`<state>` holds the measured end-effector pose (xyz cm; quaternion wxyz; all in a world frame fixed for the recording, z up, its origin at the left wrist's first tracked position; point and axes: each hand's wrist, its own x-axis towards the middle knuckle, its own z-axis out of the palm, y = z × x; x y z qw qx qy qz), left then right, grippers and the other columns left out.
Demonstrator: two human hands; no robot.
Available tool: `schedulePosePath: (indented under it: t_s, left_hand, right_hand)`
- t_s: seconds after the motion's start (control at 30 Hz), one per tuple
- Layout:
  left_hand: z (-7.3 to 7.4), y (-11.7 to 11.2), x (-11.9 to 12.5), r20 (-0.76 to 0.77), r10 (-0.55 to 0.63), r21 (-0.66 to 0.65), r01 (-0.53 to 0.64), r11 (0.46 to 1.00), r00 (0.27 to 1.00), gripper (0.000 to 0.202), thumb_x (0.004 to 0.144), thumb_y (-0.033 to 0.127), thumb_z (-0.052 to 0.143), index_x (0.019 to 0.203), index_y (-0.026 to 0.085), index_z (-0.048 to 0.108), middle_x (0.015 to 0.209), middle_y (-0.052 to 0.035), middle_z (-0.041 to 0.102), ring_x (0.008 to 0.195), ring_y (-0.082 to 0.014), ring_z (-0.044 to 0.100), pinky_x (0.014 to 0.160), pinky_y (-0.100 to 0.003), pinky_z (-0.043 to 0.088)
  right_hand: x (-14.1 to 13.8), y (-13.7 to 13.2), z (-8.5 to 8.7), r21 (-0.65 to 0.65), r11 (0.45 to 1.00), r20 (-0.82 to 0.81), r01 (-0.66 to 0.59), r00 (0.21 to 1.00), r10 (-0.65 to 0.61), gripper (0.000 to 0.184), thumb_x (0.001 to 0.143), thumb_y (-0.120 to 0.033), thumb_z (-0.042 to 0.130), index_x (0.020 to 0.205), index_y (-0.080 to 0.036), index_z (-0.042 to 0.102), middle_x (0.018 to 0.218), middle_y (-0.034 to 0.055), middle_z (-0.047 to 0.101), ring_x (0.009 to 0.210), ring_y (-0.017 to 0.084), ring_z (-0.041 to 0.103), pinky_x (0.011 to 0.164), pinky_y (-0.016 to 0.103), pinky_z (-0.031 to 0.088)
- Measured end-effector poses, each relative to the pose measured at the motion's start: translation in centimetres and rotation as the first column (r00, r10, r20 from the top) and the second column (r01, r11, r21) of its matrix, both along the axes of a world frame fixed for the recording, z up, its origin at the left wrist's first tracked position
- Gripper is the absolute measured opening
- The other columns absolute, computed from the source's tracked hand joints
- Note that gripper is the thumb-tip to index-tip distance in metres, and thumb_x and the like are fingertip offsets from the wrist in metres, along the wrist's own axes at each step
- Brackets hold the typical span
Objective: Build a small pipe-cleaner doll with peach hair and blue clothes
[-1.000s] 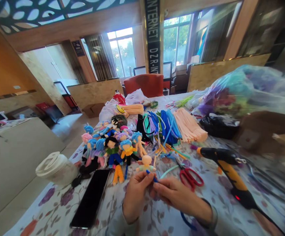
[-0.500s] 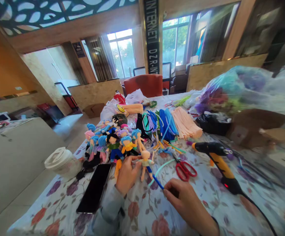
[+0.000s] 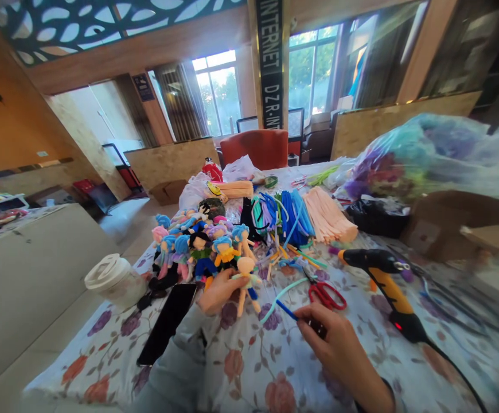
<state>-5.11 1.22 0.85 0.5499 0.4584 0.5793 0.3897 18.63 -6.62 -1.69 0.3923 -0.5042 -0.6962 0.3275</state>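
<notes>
My left hand (image 3: 219, 291) is closed on a small bald pipe-cleaner doll (image 3: 246, 281), holding it upright next to a pile of finished dolls (image 3: 198, 244) with blue, pink and black hair. My right hand (image 3: 331, 337) pinches the end of a blue pipe cleaner (image 3: 287, 311) above the flowered tablecloth (image 3: 249, 367). A pale green pipe cleaner (image 3: 281, 292) curves between my hands. Red-handled scissors (image 3: 324, 293) lie just beyond my right hand.
A yellow-and-black glue gun (image 3: 387, 289) lies at the right, its cord trailing toward me. A black phone (image 3: 167, 322) and a lidded cup (image 3: 114, 281) sit at the left. Bundles of blue and peach pipe cleaners (image 3: 307, 218), bags and a cardboard box (image 3: 451, 221) fill the back.
My hands have come apart. The left one carried the bald doll away toward the doll pile, and the right one kept the blue pipe cleaner. The view has shifted a little.
</notes>
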Motion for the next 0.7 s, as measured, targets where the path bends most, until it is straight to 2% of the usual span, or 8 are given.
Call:
schedulePosePath:
  t_s: [0.1, 0.2, 0.27, 0.37, 0.43, 0.5, 0.7]
  left_hand:
    - [0.4, -2.6, 0.4, 0.235, 0.092, 0.037, -0.103, 0.994, 0.968, 0.037, 0.067, 0.040, 0.077, 0.091, 0.017, 0.062, 0.074, -0.0016, 0.069, 0.063, -0.0142, 0.064, 0.058, -0.025, 0.050]
    - [0.1, -5.0, 1.9, 0.384, 0.167, 0.048, -0.201, 0.978, 0.908, 0.036, 0.069, 0.035, 0.076, 0.098, 0.019, 0.061, 0.084, -0.0006, 0.069, 0.072, -0.0123, 0.065, 0.066, -0.024, 0.052]
    - [-0.3, -6.2, 3.2, 0.457, 0.209, 0.035, -0.252, 0.967, 0.865, 0.033, 0.069, 0.029, 0.077, 0.097, 0.019, 0.063, 0.085, -0.0011, 0.070, 0.073, -0.0125, 0.064, 0.068, -0.025, 0.053]
    - [-0.7, -7.5, 5.0, 0.579, 0.288, -0.046, -0.323, 0.945, 0.763, 0.026, 0.066, 0.022, 0.079, 0.087, 0.015, 0.066, 0.080, -0.0029, 0.070, 0.072, -0.0145, 0.064, 0.067, -0.027, 0.055]
    - [-0.8, -8.1, 5.9, 0.611, 0.292, -0.039, -0.340, 0.940, 0.736, 0.021, 0.068, 0.022, 0.079, 0.084, 0.015, 0.066, 0.079, -0.0029, 0.070, 0.073, -0.0156, 0.065, 0.069, -0.029, 0.055]
    - [-0.7, -8.6, 6.4, 0.616, 0.279, -0.005, -0.351, 0.936, 0.737, 0.018, 0.071, 0.023, 0.077, 0.084, 0.015, 0.067, 0.080, -0.0029, 0.070, 0.076, -0.0167, 0.066, 0.071, -0.030, 0.056]
    - [-0.3, -9.3, 7.0, 0.595, 0.323, -0.016, -0.392, 0.920, 0.736, 0.028, 0.064, 0.016, 0.080, 0.090, 0.018, 0.069, 0.088, -0.0030, 0.072, 0.085, -0.0189, 0.067, 0.075, -0.029, 0.057]
  right_hand:
    - [0.1, 0.1, 0.9, 0.124, 0.992, -0.011, -0.004, 1.000, 0.006, 0.018, 0.089, -0.033, 0.054, 0.081, -0.021, 0.065, 0.070, -0.0003, 0.059, 0.059, 0.015, 0.052, 0.057, 0.027, 0.038]
    - [-0.3, 0.2, 1.7, 0.244, 0.968, -0.012, -0.063, 0.998, 0.068, 0.015, 0.091, -0.025, 0.054, 0.077, -0.022, 0.060, 0.073, -0.0011, 0.059, 0.065, 0.013, 0.055, 0.060, 0.025, 0.040]
    - [-0.5, 0.2, 2.1, 0.290, 0.950, 0.013, -0.116, 0.993, 0.118, 0.013, 0.093, -0.020, 0.051, 0.084, -0.022, 0.060, 0.081, -0.0008, 0.060, 0.071, 0.013, 0.057, 0.065, 0.025, 0.042]
    - [-0.6, 0.1, 2.4, 0.337, 0.924, 0.109, -0.178, 0.983, 0.150, 0.016, 0.096, -0.019, 0.047, 0.101, -0.026, 0.060, 0.092, 0.0002, 0.061, 0.078, 0.013, 0.060, 0.068, 0.026, 0.042]
    - [-0.4, 0.1, 2.5, 0.370, 0.911, 0.176, -0.184, 0.976, 0.126, 0.016, 0.096, -0.020, 0.048, 0.104, -0.027, 0.060, 0.090, 0.0005, 0.060, 0.077, 0.014, 0.059, 0.066, 0.026, 0.041]
    - [-0.2, 0.1, 2.6, 0.401, 0.901, 0.215, -0.169, 0.973, 0.086, 0.012, 0.095, -0.021, 0.050, 0.099, -0.026, 0.061, 0.084, 0.0003, 0.059, 0.073, 0.014, 0.058, 0.063, 0.026, 0.040]
    - [-0.1, 0.2, 2.6, 0.447, 0.886, 0.201, -0.125, 0.979, 0.036, 0.009, 0.094, -0.022, 0.054, 0.089, -0.024, 0.062, 0.080, -0.0003, 0.058, 0.070, 0.013, 0.056, 0.060, 0.025, 0.038]
